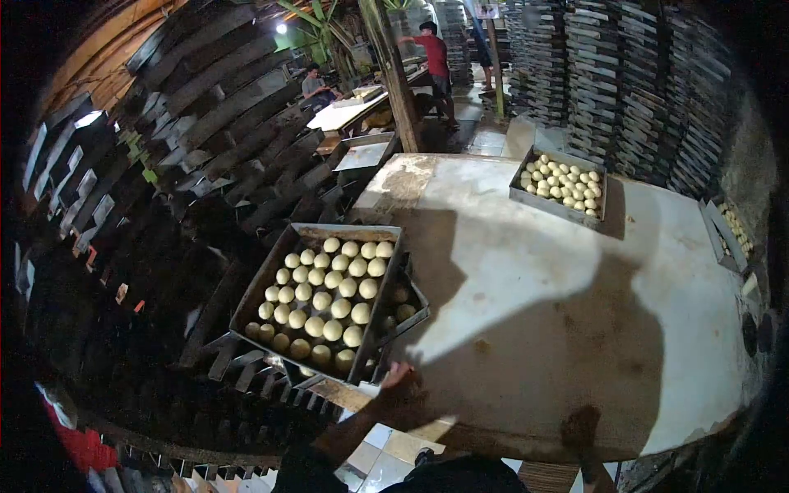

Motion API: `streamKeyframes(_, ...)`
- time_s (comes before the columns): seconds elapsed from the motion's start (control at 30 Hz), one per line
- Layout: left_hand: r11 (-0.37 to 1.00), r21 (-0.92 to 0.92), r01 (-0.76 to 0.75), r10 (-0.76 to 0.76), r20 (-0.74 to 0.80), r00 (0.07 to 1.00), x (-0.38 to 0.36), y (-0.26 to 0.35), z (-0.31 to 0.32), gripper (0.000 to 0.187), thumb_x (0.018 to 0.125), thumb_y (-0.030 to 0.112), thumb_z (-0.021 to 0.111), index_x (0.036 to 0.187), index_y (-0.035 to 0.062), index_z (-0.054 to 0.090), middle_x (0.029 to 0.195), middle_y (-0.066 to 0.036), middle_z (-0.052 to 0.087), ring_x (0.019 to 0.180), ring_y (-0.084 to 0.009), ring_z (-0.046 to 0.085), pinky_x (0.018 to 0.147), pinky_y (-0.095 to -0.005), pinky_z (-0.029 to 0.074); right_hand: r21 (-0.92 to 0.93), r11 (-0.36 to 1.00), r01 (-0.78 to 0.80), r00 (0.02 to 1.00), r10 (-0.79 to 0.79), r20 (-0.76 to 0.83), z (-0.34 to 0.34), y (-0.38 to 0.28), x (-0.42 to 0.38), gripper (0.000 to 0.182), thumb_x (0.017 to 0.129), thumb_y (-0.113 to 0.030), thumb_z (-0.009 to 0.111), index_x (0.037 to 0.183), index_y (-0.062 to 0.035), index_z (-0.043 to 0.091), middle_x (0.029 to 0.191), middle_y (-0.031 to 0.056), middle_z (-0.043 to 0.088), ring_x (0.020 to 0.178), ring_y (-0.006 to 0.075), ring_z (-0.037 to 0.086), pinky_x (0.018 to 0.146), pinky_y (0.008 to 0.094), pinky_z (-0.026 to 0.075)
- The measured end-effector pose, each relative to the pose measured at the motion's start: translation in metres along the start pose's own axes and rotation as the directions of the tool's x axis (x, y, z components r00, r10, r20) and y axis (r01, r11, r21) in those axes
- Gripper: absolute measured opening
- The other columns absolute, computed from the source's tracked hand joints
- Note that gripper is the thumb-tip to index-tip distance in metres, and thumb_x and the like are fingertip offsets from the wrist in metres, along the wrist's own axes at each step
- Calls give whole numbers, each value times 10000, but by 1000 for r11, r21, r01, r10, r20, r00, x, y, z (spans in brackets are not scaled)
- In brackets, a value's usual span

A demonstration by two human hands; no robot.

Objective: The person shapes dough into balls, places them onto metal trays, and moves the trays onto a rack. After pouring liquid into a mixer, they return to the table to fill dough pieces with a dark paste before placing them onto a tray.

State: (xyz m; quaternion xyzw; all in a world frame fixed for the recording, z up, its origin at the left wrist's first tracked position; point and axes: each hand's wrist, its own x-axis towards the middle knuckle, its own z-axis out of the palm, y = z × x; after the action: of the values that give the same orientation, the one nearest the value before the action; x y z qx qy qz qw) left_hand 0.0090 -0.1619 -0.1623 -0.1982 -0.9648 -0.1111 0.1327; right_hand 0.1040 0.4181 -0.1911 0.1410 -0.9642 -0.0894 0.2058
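Tray [381,308] of round, pale dough balls [333,279] set out in rough rows, sitting at the left side of the broad table [509,263], on top of another tray [417,314] turned askew beneath it. Your left hand [399,376] is just beside its near right corner, fingers loosely spread and gripping nothing visible; your right hand [580,427] is a dark shape over the table's near edge, its grip impossible to tell.
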Motion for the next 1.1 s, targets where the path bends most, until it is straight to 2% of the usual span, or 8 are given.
streamKeyframes(0.1,986,-95,139,-151,-134,979,79,21,-22,432,753,403,718,998,86,558,1055,-151,552,1015,-335,507,853,-504,402,296,951,87,955,5,-296,-3,19,88,675,914,-366,497,1409,28,261,1466,257,237,1381,430,161,1108,564,106)
streamKeyframes(0.23,766,-441,469,-490,72,869,122,128,-34,381,730,354,738,968,99,584,1084,-152,568,1068,-344,507,922,-474,393,458,679,-574,751,212,626,-80,-58,182,545,875,-320,540,1264,32,392,1323,276,381,1313,424,267,1105,571,111)
streamKeyframes(0.4,977,-148,-156,177,136,975,6,119,11,328,792,183,615,1098,66,604,1109,-148,581,1106,-329,502,886,-447,422,582,763,-281,903,7,429,-88,-60,125,463,846,-263,551,1172,46,439,1248,273,428,1249,437,333,1099,575,143)
streamKeyframes(0.53,979,63,195,-199,66,978,38,53,-49,352,771,241,633,1082,79,611,1077,-144,606,1057,-310,542,894,-441,422,562,756,-336,935,195,296,-52,3,135,397,823,-218,559,1098,56,476,1188,271,465,1198,448,385,1095,578,169)
streamKeyframes(0.63,884,-273,380,-417,-89,905,107,66,-42,339,769,267,635,1057,90,616,1037,-148,621,1051,-314,544,883,-440,419,675,650,-351,934,289,207,-58,-22,194,348,805,-184,565,1042,64,504,1143,269,493,1160,456,424,1092,581,188)
streamKeyframes(0.73,803,-409,432,-482,-20,876,134,129,-55,269,784,255,625,1000,93,617,986,-151,621,1039,-341,515,891,-436,409,543,750,-379,825,8,565,-87,-63,199,404,818,-180,553,1120,83,495,1239,283,461,1239,456,367,1100,584,167)
streamKeyframes(0.93,949,268,165,-263,387,884,61,88,-56,403,939,179,357,1331,154,444,1323,-131,480,1159,-266,504,979,-386,425,574,766,-290,934,96,343,-28,8,132,390,854,-261,570,1160,-25,520,1047,195,543,1051,368,501,982,519,342)
streamKeyframes(1.1,793,-301,529,-572,-73,817,127,54,-43,335,764,217,676,1065,107,576,923,-104,663,816,-295,655,704,-393,521,287,889,-358,919,280,278,65,-8,172,606,937,-340,476,1347,76,316,1420,280,298,1357,425,214,1125,521,152)
